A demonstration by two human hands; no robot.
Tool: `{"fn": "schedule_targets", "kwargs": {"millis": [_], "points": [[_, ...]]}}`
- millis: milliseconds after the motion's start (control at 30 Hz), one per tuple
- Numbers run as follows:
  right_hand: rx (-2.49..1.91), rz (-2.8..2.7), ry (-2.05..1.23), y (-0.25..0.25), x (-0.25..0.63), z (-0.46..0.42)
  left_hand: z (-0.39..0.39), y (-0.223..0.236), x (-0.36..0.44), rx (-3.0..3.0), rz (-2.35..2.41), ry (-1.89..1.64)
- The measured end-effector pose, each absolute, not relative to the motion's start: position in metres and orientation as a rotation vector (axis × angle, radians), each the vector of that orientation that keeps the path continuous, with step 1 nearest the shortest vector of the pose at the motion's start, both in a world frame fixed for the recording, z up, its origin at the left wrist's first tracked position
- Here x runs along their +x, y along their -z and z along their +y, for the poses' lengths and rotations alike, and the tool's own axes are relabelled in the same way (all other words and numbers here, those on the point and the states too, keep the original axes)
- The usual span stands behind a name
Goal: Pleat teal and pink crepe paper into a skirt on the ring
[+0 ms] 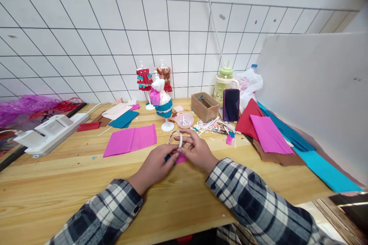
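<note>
My left hand (158,162) and my right hand (197,152) meet at the middle of the wooden table (57,183). Between their fingertips sits a small pink and teal paper piece (178,158), pinched from both sides. A roll of tape (176,138) stands on edge just behind it, touched by my right fingers. A sheet of pink paper (130,140) lies to the left of my hands. A small mannequin in a pink and teal paper dress (162,103) stands behind them.
Two more dressed mannequins (144,80) stand by the tiled wall. A cardboard box (204,106), pink bowl (184,120), phone (231,104), green bottle (224,80) and paper scraps (211,125) sit at the back right. Coloured sheets (270,134) pile at right; a white machine (50,130) sits at left.
</note>
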State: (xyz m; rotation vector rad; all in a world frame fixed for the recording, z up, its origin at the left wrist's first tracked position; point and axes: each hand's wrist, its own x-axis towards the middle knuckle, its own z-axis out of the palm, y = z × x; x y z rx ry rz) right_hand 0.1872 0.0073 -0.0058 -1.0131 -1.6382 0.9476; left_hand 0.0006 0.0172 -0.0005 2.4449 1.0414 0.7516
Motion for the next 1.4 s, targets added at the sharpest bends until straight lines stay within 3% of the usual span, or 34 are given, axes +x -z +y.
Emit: {"fn": "schedule_targets", "kwargs": {"millis": [533,1400], "points": [[-1.163,-1.903,-0.62,0.003,0.193,0.008,0.021,0.001,-0.007,2.639,1.065,-0.654],[-1.171,-1.881,-0.578,0.011,0.19,0.009,0.016,-0.003,0.002,2.376,1.244,-0.697]]}}
